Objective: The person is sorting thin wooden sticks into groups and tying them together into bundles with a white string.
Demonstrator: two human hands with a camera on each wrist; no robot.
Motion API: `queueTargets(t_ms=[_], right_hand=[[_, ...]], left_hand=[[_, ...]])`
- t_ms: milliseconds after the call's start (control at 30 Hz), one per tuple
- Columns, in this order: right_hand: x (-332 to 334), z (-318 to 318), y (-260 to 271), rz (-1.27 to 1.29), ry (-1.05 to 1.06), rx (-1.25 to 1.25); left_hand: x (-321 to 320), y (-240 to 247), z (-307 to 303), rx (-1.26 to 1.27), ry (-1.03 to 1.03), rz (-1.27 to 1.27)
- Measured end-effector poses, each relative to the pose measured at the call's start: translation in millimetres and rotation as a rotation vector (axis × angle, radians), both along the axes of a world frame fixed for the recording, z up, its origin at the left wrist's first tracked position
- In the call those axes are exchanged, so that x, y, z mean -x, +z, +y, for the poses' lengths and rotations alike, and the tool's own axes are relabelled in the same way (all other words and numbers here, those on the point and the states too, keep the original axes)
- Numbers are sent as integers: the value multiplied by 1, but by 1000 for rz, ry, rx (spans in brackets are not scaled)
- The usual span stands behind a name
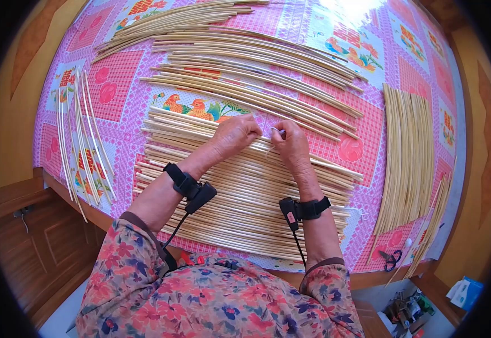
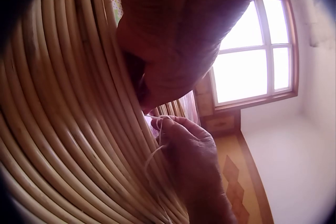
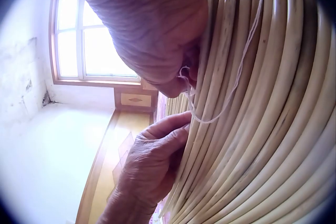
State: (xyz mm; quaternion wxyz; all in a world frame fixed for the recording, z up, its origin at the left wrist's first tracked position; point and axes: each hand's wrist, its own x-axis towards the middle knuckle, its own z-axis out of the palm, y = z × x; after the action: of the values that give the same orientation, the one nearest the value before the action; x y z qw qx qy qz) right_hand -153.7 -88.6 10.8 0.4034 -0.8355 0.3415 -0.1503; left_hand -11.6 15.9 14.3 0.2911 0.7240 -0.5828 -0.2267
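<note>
A mat of pale stalks laid side by side [image 1: 228,194] lies in front of the person. At its far edge the left hand [image 1: 236,137] pinches the outermost stalk [image 3: 195,124] between thumb and fingers. Just to the right, the right hand [image 1: 292,147] pinches a thin white string [image 3: 229,98] between thumb and curled forefinger. The string makes a small loop at those fingertips, then hangs slack over the stalks in the right wrist view. In the left wrist view, the back of the left hand hides its own fingertips.
Rows of loose stalks [image 1: 257,84] lie beyond the mat on a patterned tablecloth [image 1: 364,121]. A thick bundle of stalks [image 1: 409,158] lies right, thin ones [image 1: 82,141] left. Dark-handled scissors [image 1: 391,259] rest near the table's front right edge.
</note>
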Motion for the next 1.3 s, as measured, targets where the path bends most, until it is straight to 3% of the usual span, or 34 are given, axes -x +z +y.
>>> queueTargets(t_ms=[867,1300], right_hand=[[0,-4,2,-62,-92,-31],[-3,-3,3,-61,-110,29]], left_hand=[[0,1,1,-17,85,88],[-2,-3,1,17,-10,32]])
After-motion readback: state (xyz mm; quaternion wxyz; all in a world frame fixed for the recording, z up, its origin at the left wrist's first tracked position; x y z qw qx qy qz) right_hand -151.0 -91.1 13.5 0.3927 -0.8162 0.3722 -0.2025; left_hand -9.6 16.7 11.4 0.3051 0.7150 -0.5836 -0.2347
